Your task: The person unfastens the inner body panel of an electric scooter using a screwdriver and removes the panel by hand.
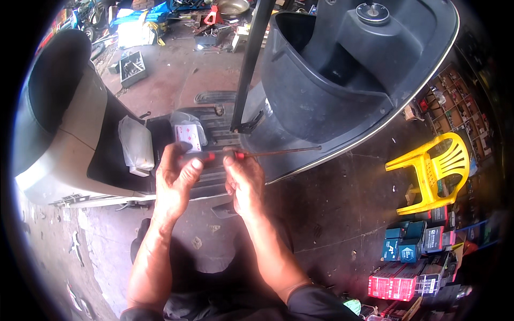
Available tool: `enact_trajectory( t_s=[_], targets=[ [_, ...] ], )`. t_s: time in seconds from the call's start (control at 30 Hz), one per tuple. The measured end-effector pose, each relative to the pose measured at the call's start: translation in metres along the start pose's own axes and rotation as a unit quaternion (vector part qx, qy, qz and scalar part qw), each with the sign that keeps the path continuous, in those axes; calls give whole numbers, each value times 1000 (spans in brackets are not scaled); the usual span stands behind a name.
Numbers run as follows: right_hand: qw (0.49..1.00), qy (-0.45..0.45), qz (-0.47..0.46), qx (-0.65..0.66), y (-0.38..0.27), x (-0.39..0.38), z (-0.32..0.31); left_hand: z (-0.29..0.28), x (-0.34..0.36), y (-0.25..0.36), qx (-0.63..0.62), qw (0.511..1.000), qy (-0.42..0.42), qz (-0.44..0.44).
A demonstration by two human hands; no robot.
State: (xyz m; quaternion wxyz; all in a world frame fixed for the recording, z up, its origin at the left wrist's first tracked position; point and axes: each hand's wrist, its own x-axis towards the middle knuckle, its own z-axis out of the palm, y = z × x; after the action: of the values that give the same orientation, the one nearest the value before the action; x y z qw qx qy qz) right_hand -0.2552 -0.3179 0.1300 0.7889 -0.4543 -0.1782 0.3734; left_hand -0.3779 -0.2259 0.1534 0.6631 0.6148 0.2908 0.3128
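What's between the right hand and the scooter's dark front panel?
In the head view, a thin screwdriver shaft stretches from the right hand toward the panel.

Passage lies between the front panel and the yellow chair; a long thin tool juts rightward (past the right hand), while a dark upright bar and a wrapped package obstruct the footboard.

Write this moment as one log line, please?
left hand: holding screwdriver handle | right hand: pinching near shaft | tip: at dark scooter panel | nearby: yellow chair
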Motion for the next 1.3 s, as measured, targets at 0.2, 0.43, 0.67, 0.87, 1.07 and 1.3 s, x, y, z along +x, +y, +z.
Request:
enact_trajectory(
  t_s=[0.2,0.43,0.67,0.87,1.07,1.3],
  targets=[
    [999,6,23,33,3,3,4,3,-1,7,-63,995,1,71],
    [999,7,-3,-54,4,2,0,7,1,3,-19,991,25,128],
    [989,-38,11,141,1,-1,3,1,-3,10,-5,999,36,21],
    [997,44,-16,-66,7,4,2,14,2,5,-72,984,45,154],
    [979,182,-83,-50,-3,-6,-18,-1,6,6,1,999,45,8],
    [885,352,-282,-116,-35,1,-66,-1,4,16,-72,992,-25,100]
  ],
)
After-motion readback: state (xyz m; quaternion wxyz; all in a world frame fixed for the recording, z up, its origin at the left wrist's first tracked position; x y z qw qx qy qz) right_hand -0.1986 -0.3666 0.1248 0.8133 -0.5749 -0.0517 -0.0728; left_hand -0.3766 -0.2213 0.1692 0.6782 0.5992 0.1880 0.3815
